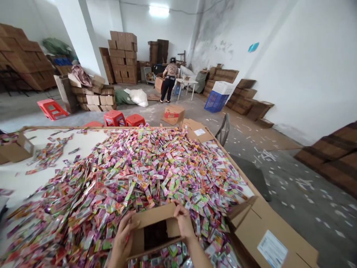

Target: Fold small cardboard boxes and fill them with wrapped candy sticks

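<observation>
A small brown cardboard box (152, 217) is held at the near side of the table, its dark inside showing between the flaps. My left hand (124, 232) grips its left side, with the thumb along the flap. At the upper right corner, my right hand (184, 219) pinches the cardboard between thumb and fingers. All around and under the box lies a big heap of small colourful packets (156, 160), mostly pink, purple and green. Whether anything lies deep in the box cannot be made out.
A larger open carton (259, 234) with a white label stands at the near right. Another carton (16, 149) holds packets at the left table edge. Red stools (114, 118) stand beyond the table. A person (169, 80) stands farther back near stacked cartons (122, 56) and a white table (186, 80).
</observation>
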Tool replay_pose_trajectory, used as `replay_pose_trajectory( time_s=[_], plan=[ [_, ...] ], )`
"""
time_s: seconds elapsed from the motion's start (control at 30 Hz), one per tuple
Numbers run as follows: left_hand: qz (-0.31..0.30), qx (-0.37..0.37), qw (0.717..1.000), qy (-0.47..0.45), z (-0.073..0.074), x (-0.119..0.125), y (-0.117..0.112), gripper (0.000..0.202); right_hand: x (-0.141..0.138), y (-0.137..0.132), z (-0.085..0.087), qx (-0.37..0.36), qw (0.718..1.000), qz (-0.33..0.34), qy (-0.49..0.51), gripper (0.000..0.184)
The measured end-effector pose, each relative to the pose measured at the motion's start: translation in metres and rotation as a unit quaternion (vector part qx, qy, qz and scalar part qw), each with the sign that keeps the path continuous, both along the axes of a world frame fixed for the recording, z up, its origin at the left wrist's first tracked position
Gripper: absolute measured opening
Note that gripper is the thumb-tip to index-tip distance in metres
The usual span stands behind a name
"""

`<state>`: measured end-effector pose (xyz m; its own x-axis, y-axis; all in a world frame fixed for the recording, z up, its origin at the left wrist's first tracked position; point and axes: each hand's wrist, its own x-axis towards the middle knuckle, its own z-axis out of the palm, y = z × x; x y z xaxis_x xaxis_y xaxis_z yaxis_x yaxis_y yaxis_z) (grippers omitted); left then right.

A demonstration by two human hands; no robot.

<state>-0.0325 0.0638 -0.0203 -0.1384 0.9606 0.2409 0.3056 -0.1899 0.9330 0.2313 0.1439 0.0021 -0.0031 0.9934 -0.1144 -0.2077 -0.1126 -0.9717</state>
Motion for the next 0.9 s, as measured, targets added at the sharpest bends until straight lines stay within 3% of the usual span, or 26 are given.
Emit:
replay_pose_trajectory(
  time_s=[0.1, 0.17, 0.23, 0.3, 0.43, 0.57, 0.67, 0.73, 0.8, 0.83, 0.9],
  plan=[
    [-0.085, -0.029, 0.996, 0.0, 0.011, -0.012, -0.021, 0.063, 0.005, -0.005, -0.003, -0.005, 1.0, -0.012, -0.016, 0.014],
    [-0.117, -0.062, 0.991, 0.006, 0.018, -0.018, -0.021, 0.071, 0.01, -0.009, -0.002, -0.01, 0.999, 0.0, -0.035, 0.011],
    [-0.087, -0.09, 0.992, 0.03, 0.019, -0.02, -0.01, 0.05, 0.015, -0.016, 0.001, -0.023, 0.998, 0.037, -0.034, 0.015],
    [-0.047, -0.106, 0.993, 0.027, 0.013, -0.019, 0.003, 0.031, 0.019, -0.023, 0.004, -0.037, 0.995, 0.089, -0.031, 0.03],
    [-0.05, -0.119, 0.992, 0.006, 0.002, -0.01, 0.015, 0.042, 0.015, -0.025, 0.009, -0.036, 0.985, 0.119, -0.122, 0.061],
    [-0.026, -0.119, 0.974, 0.19, 0.007, 0.005, 0.017, 0.042, -0.007, -0.009, 0.012, 0.005, 0.945, 0.056, -0.323, 0.043],
    [0.047, -0.039, 0.918, 0.393, 0.01, 0.019, 0.025, 0.047, -0.018, -0.003, 0.008, 0.031, 0.906, 0.019, -0.422, 0.035],
    [0.039, 0.075, 0.863, 0.499, 0.007, 0.029, 0.03, 0.061, -0.015, 0.002, 0.001, 0.041, 0.899, 0.029, -0.436, 0.034],
    [0.007, 0.189, 0.817, 0.545, 0.002, 0.04, 0.031, 0.075, -0.004, 0.017, -0.003, 0.041, 0.907, 0.073, -0.412, 0.028],
    [0.004, 0.205, 0.822, 0.532, 0.0, 0.046, 0.03, 0.079, 0.002, 0.031, -0.002, 0.044, 0.911, 0.093, -0.398, 0.026],
    [0.018, 0.16, 0.879, 0.449, -0.001, 0.054, 0.026, 0.077, 0.006, 0.072, 0.009, 0.077, 0.903, 0.082, -0.414, 0.039]
  ],
)
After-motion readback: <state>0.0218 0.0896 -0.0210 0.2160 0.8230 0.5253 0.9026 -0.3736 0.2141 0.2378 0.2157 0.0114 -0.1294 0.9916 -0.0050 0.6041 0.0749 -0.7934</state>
